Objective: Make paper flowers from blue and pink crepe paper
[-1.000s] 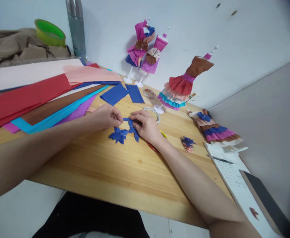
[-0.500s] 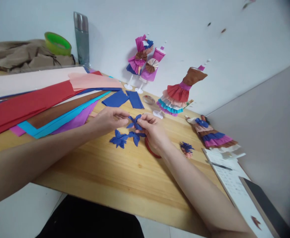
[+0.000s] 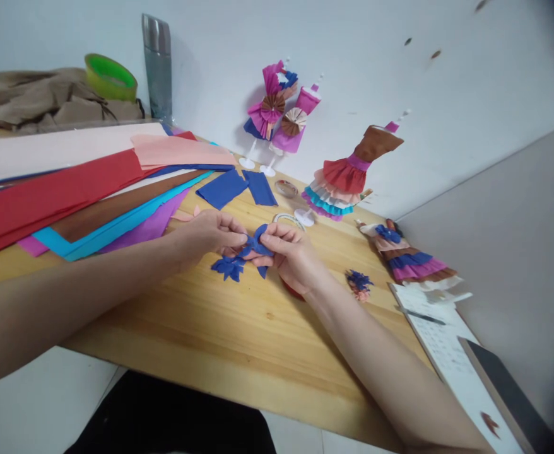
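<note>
Between my two hands is a blue paper flower [image 3: 259, 238] with pointed petals. My left hand [image 3: 213, 234] pinches a petal on its left side. On the other side, my right hand [image 3: 292, 251] grips it between thumb and fingers. Another blue paper flower [image 3: 228, 268] lies on the table just below my left hand. A further blue petal piece [image 3: 262, 272] shows under my fingers, mostly hidden. Partly covered by my right hand is a red ring-shaped thing [image 3: 292, 291]. Two blue paper pieces [image 3: 223, 188] lie beyond my hands.
Coloured paper sheets [image 3: 69, 192] spread over the left of the wooden table [image 3: 201, 334]. Small dress forms in paper dresses [image 3: 341, 173] stand at the back. A tape roll [image 3: 286, 188], a blue-and-pink paper cluster [image 3: 359, 284] and a notebook [image 3: 428, 334] with a pen are around. A bottle [image 3: 158, 69] stands back left.
My left hand has come in to the right and now pinches a petal of the flower. Half a second ago its fingers were apart beside it. The right hand keeps its grip.
</note>
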Motion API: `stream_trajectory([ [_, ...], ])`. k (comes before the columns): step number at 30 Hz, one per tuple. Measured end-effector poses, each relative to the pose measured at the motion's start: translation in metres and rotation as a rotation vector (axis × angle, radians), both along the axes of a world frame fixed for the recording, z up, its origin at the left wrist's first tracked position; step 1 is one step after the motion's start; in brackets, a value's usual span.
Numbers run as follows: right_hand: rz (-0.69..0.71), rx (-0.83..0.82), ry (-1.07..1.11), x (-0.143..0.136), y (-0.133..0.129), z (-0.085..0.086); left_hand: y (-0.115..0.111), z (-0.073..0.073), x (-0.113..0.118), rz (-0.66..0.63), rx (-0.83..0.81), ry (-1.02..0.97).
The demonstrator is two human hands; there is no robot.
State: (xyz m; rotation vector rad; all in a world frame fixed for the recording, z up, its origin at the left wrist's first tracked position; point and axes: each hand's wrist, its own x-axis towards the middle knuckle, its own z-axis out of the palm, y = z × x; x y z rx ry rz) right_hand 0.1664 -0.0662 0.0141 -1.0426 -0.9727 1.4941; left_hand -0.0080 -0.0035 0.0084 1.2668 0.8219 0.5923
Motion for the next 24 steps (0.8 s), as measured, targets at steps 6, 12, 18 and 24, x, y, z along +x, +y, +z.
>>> stream_trajectory([
  [6,0.034,0.003,0.013,0.003,-0.001,0.0,-0.001,0.004,0.0,-0.012,-0.048,-0.049],
  [12,0.02,0.036,-0.06,0.006,-0.002,-0.002,-0.001,0.005,0.0,-0.009,-0.071,-0.087],
  [18,-0.018,0.083,-0.144,0.003,-0.002,0.0,-0.002,0.006,-0.001,-0.12,-0.034,-0.073],
  [24,-0.017,0.282,-0.528,0.029,0.003,0.012,-0.003,0.015,-0.002,-0.038,-0.052,-0.064],
])
